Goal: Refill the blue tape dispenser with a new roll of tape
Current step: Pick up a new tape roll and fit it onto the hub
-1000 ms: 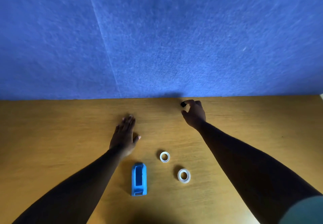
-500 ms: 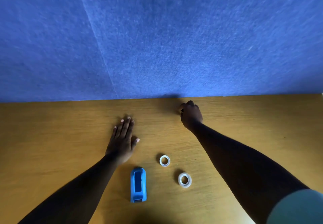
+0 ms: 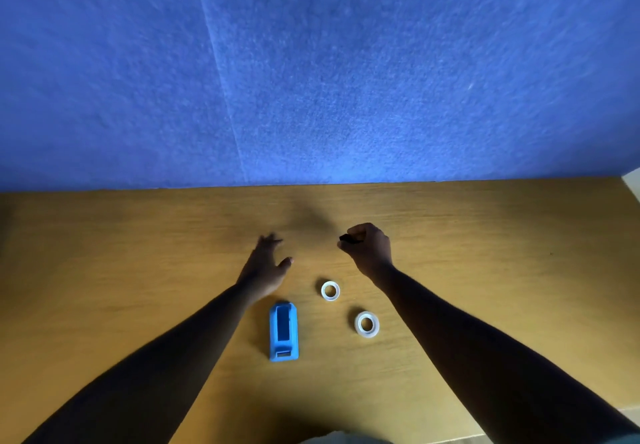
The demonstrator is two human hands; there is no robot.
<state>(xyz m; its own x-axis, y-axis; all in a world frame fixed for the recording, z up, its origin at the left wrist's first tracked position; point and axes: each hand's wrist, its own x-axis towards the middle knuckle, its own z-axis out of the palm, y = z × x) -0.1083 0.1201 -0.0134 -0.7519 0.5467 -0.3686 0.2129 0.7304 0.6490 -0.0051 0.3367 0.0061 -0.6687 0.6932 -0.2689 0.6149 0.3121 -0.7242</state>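
The blue tape dispenser [image 3: 283, 332] lies flat on the wooden table [image 3: 104, 270], its empty slot facing up. Two clear tape rings rest to its right: a thin one [image 3: 330, 290] and a thicker roll [image 3: 366, 324] nearer me. My left hand [image 3: 265, 269] hovers just beyond the dispenser, fingers spread, holding nothing. Farther right, my right hand [image 3: 369, 246] is closed around a small black piece [image 3: 347, 238], which pokes out by the thumb.
A blue felt partition [image 3: 311, 80] rises along the table's far edge. A pale strip shows at the far right corner [image 3: 632, 180].
My right hand has drawn back from the far edge toward me with the small black piece in it. My left hand lifted slightly and blurred with motion.
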